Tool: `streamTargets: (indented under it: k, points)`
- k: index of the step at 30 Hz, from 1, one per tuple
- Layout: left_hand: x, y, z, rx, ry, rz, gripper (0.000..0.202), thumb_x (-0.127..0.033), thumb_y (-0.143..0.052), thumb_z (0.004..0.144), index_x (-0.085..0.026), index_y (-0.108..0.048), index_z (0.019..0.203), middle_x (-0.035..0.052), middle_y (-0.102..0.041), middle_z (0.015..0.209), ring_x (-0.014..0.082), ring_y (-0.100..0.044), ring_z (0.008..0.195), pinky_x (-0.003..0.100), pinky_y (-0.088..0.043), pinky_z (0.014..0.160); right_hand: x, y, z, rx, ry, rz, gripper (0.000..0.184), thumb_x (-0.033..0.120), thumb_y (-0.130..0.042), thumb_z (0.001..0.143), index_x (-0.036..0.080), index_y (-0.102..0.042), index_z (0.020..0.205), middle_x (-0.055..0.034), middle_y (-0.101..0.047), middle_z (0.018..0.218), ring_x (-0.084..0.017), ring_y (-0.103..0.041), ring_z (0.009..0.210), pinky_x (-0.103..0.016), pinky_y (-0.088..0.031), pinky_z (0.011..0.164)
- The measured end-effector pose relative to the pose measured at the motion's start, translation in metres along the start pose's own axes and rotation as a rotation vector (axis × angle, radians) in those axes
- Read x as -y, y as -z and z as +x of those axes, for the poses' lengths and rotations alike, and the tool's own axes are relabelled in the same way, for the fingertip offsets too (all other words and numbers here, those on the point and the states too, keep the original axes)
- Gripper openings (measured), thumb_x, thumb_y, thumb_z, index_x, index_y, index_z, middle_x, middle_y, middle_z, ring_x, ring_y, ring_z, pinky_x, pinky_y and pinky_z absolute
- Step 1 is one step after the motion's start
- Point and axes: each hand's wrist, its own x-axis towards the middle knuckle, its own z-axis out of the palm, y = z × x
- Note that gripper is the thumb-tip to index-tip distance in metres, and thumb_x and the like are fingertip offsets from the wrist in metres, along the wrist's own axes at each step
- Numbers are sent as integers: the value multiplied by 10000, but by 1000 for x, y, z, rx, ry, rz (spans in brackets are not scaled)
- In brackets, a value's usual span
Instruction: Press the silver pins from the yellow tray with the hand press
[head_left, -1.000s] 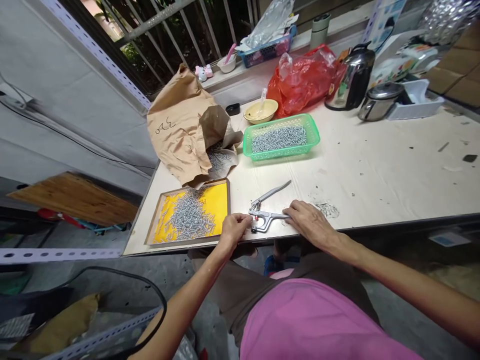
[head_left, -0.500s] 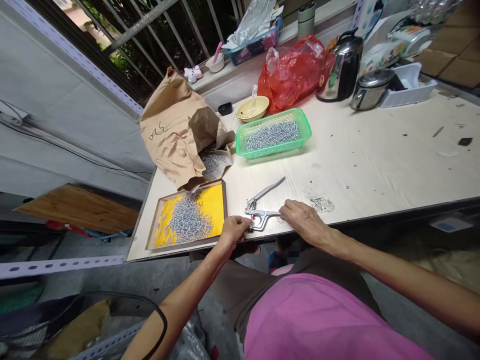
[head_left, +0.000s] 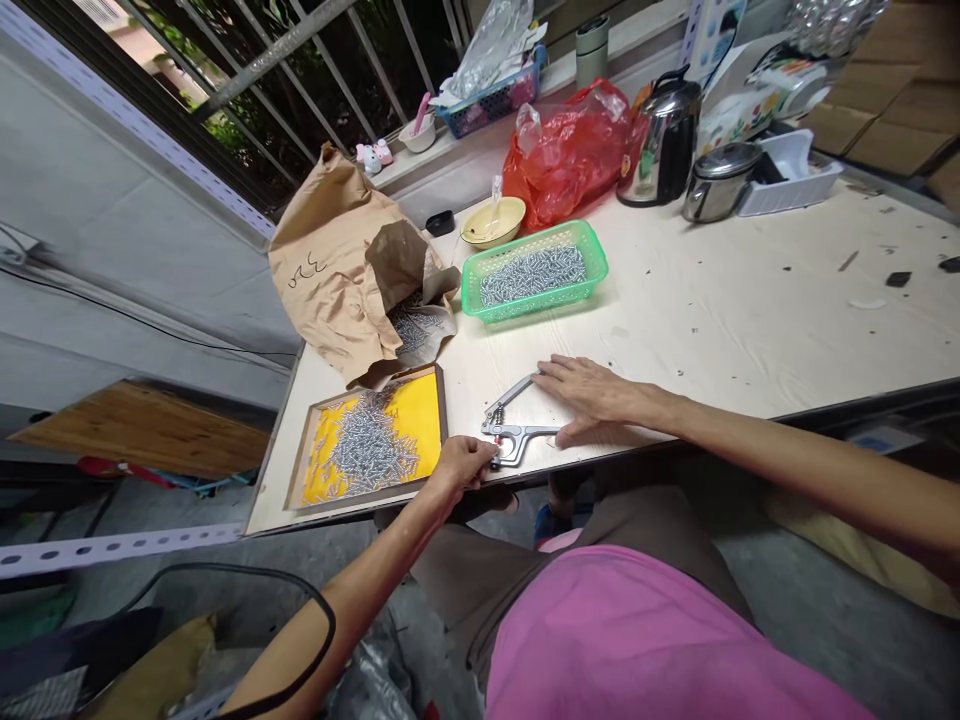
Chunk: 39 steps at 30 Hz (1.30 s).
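The pale desk (head_left: pixel 712 320) carries everything here. The big paper bag (head_left: pixel 322 260) leans at its back left, with its mouth toward the desk's middle; probably it is kept there as a store, out of the way of the arms. The shallow tray (head_left: pixel 424 405) lies at the front left corner, just beside the left hand, and I suppose this place makes a short reach. The green basket (head_left: pixel 538 306) stands farther back, beyond the tool, maybe so that the front edge has room for the work.

The right hand (head_left: pixel 592 390) is spread wide, palm down, with the fingers at the end of the upper handle and the thumb near the end of the lower one. The left hand (head_left: pixel 459 466) is narrow, its fingertips pinched together at the tool's head; whether they hold something small, I cannot tell. The plier-like tool (head_left: pixel 517 434) lies on the desk between both hands, its handles apart. Smallest are the metal pieces (head_left: pixel 367 440), heaped in the tray, which presumably keeps them from rolling away.
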Motion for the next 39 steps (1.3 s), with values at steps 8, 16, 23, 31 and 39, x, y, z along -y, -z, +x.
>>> streamTargets:
  k: [8,16,23,31,39]
  points:
    - [1,-3,-4,-15,-6,-6,282,-343,-612,787,-143,-536,604,-60,-439,393,53,-350,310,185,-276,341,12,17,9,48,-10,-68,732,630,-708,590,118,-567,1094,-157,-529,1099,-304,-455,992,-377,-397,765]
    - [-3,-6,-20,-325,-527,453,203,-317,-534,852,-155,-651,819,45,-610,796,148,-589,695,273,-471,659,26,30,-2,99,-54,-18,386,388,-719,716,119,-612,971,-138,-552,1048,-261,-478,966,-334,-385,761]
    - [-35,-33,6,-178,-979,829,433,-291,-622,818,-180,-498,1217,121,-504,1286,262,-460,1161,431,-432,950,32,31,-6,131,-79,-5,473,380,-718,722,86,-582,1067,-153,-525,1117,-277,-462,1025,-343,-406,805]
    - [-58,-32,20,-48,-992,1058,586,-424,-637,797,-152,-435,1276,116,-542,1149,262,-491,1057,393,-445,892,23,31,-17,92,-104,44,479,351,-735,705,86,-577,1072,-155,-547,1085,-276,-481,1007,-347,-428,798]
    - [-64,-41,29,-49,-950,965,211,-337,-568,860,-176,-606,991,72,-572,936,224,-510,944,334,-450,782,22,26,-4,123,-135,-15,119,175,-554,841,119,-646,890,-135,-628,919,-241,-568,936,-289,-408,719]
